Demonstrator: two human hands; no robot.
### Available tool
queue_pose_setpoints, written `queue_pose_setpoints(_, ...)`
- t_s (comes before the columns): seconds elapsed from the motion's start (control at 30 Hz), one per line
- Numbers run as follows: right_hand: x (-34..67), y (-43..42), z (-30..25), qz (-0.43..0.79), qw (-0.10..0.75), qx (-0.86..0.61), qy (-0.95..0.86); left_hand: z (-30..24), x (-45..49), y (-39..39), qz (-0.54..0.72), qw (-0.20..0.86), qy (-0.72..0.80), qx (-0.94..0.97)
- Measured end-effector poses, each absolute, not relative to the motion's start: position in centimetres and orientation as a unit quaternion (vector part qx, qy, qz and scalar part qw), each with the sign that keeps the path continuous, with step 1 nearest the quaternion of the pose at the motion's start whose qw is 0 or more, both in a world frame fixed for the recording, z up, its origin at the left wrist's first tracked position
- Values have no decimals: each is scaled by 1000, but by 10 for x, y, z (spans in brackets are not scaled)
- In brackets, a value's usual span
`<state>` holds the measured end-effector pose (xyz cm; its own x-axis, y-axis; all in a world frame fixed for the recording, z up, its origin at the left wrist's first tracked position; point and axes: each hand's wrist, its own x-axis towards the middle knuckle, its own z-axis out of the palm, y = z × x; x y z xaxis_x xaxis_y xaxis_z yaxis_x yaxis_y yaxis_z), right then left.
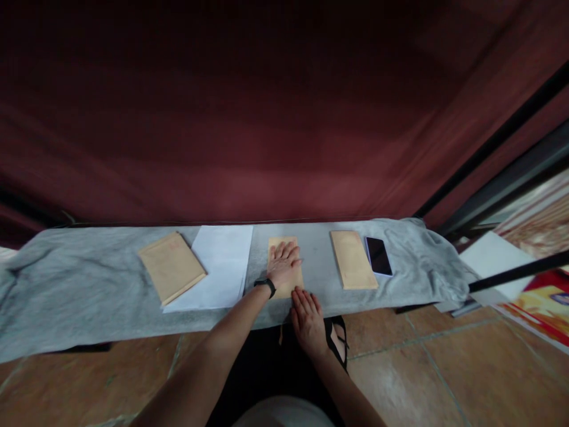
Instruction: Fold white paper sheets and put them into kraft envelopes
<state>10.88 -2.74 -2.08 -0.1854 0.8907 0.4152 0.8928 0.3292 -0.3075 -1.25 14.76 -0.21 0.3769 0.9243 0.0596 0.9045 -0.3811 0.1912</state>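
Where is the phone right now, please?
In the head view, the phone lies on the gray cloth, right of the right hand and immediately right of the rightmost tan envelope.

Grey-draped bench (102, 284) with brown envelopes (288, 289), white paper (226, 267), phone (379, 256)

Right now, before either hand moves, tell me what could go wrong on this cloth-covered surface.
If the left hand pushes sideways, the middle envelope under it might slide or crease. Pulling the white paper could drag along the brown envelope at the left, which lies partly over it. Shifting the envelope at the right might nudge the phone close beside it.
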Motion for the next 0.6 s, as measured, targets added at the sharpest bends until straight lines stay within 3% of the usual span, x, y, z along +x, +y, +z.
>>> queue_pose_setpoints(0.6,110,-30,-21,-9,294,-566,-770,-6,-29,73,80,28,494,865)
